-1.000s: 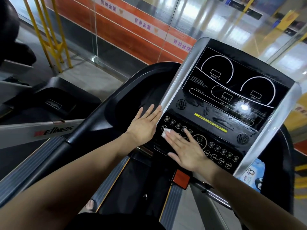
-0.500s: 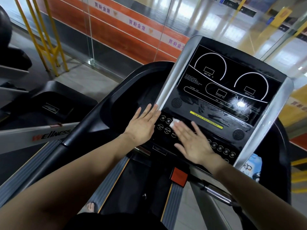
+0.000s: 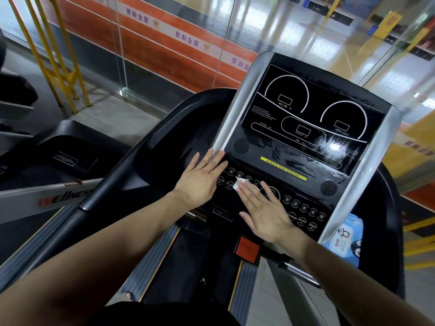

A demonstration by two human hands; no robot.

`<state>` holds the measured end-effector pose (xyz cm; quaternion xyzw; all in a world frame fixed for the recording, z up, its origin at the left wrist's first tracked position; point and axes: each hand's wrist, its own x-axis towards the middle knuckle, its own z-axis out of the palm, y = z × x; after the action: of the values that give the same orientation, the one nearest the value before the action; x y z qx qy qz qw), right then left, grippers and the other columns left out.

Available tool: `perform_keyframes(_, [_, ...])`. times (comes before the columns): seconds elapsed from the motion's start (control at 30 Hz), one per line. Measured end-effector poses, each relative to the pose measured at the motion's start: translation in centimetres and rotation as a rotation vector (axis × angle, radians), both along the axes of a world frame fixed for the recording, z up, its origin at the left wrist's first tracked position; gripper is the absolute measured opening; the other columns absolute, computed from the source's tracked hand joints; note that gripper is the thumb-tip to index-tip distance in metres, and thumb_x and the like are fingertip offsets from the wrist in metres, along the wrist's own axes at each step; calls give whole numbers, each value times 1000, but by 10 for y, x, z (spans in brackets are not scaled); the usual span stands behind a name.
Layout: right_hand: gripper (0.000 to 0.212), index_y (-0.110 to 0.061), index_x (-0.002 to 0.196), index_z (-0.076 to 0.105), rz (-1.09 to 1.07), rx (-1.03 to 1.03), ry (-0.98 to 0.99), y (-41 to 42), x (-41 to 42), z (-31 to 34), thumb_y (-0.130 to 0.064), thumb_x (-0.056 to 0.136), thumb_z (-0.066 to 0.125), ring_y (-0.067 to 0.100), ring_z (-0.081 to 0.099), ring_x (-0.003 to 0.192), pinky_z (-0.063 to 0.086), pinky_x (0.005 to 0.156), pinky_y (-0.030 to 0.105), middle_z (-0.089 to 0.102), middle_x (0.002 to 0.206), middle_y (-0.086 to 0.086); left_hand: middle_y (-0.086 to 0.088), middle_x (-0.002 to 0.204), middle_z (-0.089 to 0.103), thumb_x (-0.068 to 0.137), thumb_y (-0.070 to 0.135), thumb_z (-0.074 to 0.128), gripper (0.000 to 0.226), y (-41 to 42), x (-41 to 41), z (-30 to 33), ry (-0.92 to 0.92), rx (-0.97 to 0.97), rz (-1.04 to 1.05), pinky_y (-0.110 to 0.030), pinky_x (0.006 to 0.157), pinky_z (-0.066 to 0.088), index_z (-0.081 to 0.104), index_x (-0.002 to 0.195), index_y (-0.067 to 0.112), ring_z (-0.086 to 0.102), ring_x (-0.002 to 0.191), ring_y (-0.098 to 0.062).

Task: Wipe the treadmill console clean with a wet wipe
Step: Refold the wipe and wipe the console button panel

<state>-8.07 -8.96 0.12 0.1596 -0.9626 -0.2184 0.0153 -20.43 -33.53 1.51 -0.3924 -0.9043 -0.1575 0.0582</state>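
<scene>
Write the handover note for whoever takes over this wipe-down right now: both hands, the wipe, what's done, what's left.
Left hand: flat on the lower left corner of the console, holding nothing.
Right hand: flat, fingers straight, pressing the wet wipe onto the left buttons.
Done: the lower display shows wet streaks, so it looks wiped.
Left: the right-hand buttons and probably the silver side rails; I cannot tell about the upper display.
Wipe pack sits in the right tray.

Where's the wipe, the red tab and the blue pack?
wet wipe (image 3: pixel 236 185), head view, white corner poking out.
red tab (image 3: pixel 247 249), head view, its middle.
blue pack (image 3: pixel 346 238), head view, printed front.
</scene>
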Motion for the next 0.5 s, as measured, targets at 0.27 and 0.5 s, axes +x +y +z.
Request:
perform_keyframes(0.27, [78, -11, 168, 3, -3, -4, -25, 1, 4, -9, -60, 110, 19, 18, -8, 164, 4, 133, 52, -4, 178, 4, 1, 174, -7, 106, 22, 42, 64, 4, 2, -1, 7, 11, 6, -51, 130, -2, 18, 165, 20, -12, 160, -23])
perform_keyframes(0.5, [80, -10, 168, 4, -56, 9, 33, 24, -9, 11, -63, 109, 14, 20, -6, 164, -4, 132, 53, 0, 178, 5, 1, 174, 1, 104, 23, 47, 65, 4, 6, -4, 21, 42, -9, -52, 130, 2, 23, 164, 19, -6, 161, -22])
